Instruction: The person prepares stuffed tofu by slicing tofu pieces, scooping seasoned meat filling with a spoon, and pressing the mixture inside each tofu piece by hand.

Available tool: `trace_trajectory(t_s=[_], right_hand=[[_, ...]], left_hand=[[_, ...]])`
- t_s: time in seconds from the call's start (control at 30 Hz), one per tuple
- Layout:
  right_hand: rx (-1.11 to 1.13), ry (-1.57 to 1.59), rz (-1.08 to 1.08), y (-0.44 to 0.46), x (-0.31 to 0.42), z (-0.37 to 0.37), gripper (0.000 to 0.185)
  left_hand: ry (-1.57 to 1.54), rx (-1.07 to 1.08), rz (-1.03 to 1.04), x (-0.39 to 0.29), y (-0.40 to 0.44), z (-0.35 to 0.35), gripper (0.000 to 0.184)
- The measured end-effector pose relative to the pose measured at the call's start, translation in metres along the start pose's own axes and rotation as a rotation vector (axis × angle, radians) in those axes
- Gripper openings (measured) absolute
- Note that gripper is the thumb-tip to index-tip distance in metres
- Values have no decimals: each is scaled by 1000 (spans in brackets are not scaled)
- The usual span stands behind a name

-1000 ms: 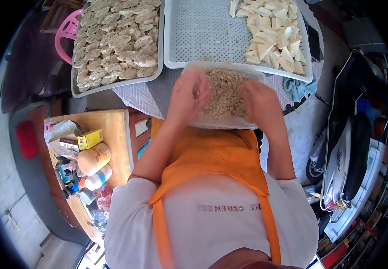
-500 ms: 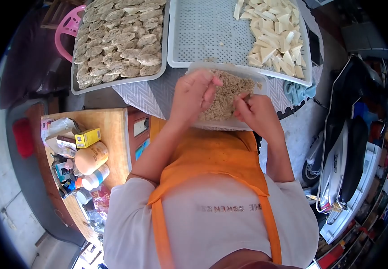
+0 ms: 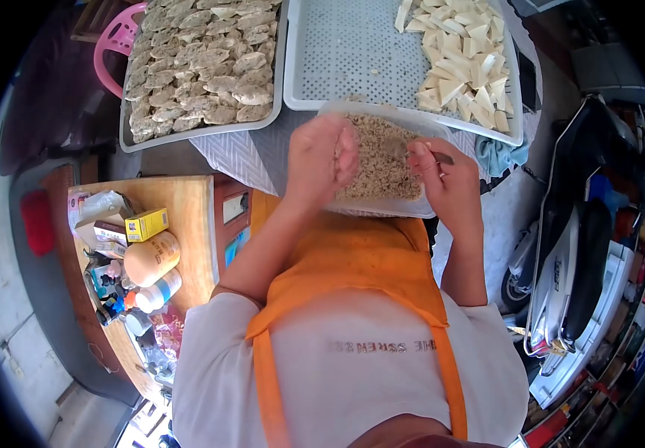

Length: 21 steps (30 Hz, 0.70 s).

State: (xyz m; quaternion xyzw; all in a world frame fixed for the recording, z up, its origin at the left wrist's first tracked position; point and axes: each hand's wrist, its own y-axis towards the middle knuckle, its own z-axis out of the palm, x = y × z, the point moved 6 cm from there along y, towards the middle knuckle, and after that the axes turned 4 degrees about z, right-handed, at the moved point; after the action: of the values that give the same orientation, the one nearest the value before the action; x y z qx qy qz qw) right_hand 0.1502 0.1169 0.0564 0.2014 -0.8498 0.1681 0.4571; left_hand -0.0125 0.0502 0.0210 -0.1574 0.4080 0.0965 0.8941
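A clear plastic tub point(image 3: 409, 207) holds crumbly brown filling point(image 3: 378, 153). Over the tub's left side is my left hand point(image 3: 324, 157), its fingers curled and blurred; what they hold, if anything, is hidden. My right hand point(image 3: 445, 172) is at the tub's right side, closed on a spoon point(image 3: 442, 157) whose dark handle end shows by the thumb; its bowl lies low over the filling. Behind the tub a perforated white tray point(image 3: 352, 52) carries pale wedge-cut pieces point(image 3: 468, 60) at its right. To its left, a second tray point(image 3: 280, 101) bears rows of greyish-brown filled pieces point(image 3: 207, 67).
A wooden table point(image 3: 194, 224) at the left holds a yellow box point(image 3: 147, 225), an orange-labelled jar point(image 3: 152, 259) and small bottles. A blue cloth point(image 3: 500, 154) hangs by the perforated tray's lower right corner. A pink chair back point(image 3: 117, 39) stands at the upper left; a scooter point(image 3: 565, 269) is at the right.
My right hand has moved right, from over the filling to the tub's edge. My left hand remains over the tub's left side, its fingers now curled inward.
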Motion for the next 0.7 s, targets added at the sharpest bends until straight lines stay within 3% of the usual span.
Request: trace_trajectory(t_s=[0.07, 0.17, 0.3, 0.4, 0.5, 0.6, 0.7], right_hand=[[225, 235, 149, -1, -10, 5, 15], [516, 109, -295, -11, 21, 32, 13], [116, -189, -446, 2, 16, 25, 11], [102, -106, -403, 1, 20, 12, 10], [368, 57, -512, -8, 30, 34, 9], [337, -188, -580, -5, 26, 54, 9], [82, -329, -608, -1, 18, 41, 10]], left_hand=[[-11, 16, 29, -2, 2, 1, 43], [-69, 33, 51, 0, 4, -1, 45], [-109, 48, 27, 2, 4, -3, 47], [-145, -1, 46, 0, 2, -3, 47], [-195, -44, 126, -6, 4, -3, 48], [-197, -37, 171, -7, 4, -4, 48], [-195, -39, 178, -4, 3, -7, 49]])
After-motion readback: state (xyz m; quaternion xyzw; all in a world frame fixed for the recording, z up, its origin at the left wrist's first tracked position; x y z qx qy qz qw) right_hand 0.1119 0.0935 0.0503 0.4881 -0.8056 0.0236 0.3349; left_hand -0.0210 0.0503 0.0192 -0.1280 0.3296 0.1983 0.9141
